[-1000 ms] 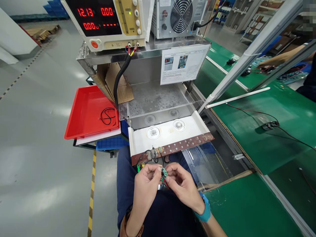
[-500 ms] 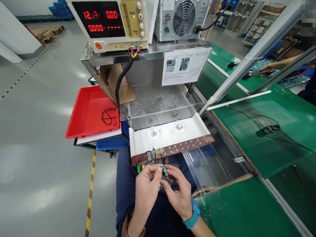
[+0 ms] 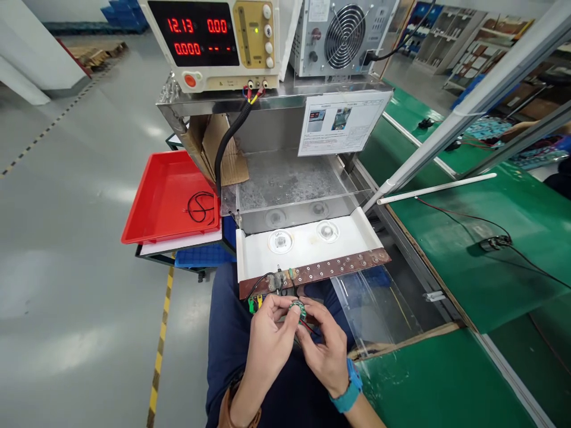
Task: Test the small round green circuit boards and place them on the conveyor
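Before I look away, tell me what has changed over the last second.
The right hand has swung inward at the wrist, and the left hand has brought its thumb over the round board. Neither has visibly let go; the red tray and cardboard stayed put.

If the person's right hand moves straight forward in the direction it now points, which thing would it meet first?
Probably the small round green circuit board, just at the fingertips of the right hand; whether they touch it is unclear.

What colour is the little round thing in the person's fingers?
The small round board is mostly green, best seen in the head view.
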A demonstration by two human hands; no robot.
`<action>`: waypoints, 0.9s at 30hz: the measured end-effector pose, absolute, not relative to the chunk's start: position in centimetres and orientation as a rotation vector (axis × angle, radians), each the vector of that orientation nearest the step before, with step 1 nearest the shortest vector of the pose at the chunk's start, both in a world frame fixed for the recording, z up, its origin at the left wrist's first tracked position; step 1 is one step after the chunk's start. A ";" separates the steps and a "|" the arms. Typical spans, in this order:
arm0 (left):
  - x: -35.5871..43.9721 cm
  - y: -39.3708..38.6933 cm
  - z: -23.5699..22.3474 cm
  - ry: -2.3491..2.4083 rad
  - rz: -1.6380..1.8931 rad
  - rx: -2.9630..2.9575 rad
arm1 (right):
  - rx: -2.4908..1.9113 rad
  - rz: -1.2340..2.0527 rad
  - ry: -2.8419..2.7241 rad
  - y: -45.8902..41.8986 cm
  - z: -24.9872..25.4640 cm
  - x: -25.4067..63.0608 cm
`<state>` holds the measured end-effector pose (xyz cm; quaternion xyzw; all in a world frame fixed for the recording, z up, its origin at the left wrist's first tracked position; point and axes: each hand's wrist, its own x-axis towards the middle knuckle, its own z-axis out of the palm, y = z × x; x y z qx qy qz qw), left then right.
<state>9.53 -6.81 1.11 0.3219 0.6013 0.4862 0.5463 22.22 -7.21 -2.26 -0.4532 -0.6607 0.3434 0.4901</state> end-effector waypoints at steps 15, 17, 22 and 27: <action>8.7 -6.8 1.4 1.075 1.078 0.524 | -1.106 0.820 -1.721 -7.1 0.3 23.5; 8.6 -7.0 1.4 1.025 1.059 0.499 | -1.097 0.908 -1.743 -7.0 1.2 24.1; 8.5 -7.2 1.4 1.012 1.019 0.517 | -1.109 1.022 -1.761 -6.6 3.1 25.3; 8.4 -7.4 1.2 1.061 0.969 0.584 | -1.085 1.009 -1.870 -5.8 3.9 25.8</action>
